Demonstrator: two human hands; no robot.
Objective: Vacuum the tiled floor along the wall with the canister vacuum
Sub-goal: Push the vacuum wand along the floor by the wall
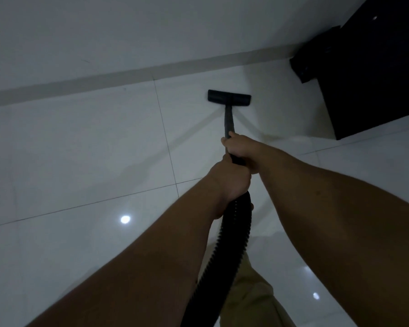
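A black vacuum floor head (229, 98) lies flat on the white tiled floor (80, 149), a short way in front of the grey skirting (104, 80) at the foot of the wall. Its dark wand (228, 120) runs back toward me. My right hand (240, 147) grips the wand's upper end. Just behind it, my left hand (230, 179) is closed around the handle where the black ribbed hose (232, 232) joins. The hose drops down between my forearms and leaves the view at the bottom. The canister is out of sight.
A dark cabinet (368, 86) stands on the floor at the right, close to the floor head, reaching to the wall. The white wall (151, 27) fills the top. Ceiling lights reflect in the glossy tiles. My trouser leg (253, 296) shows below.
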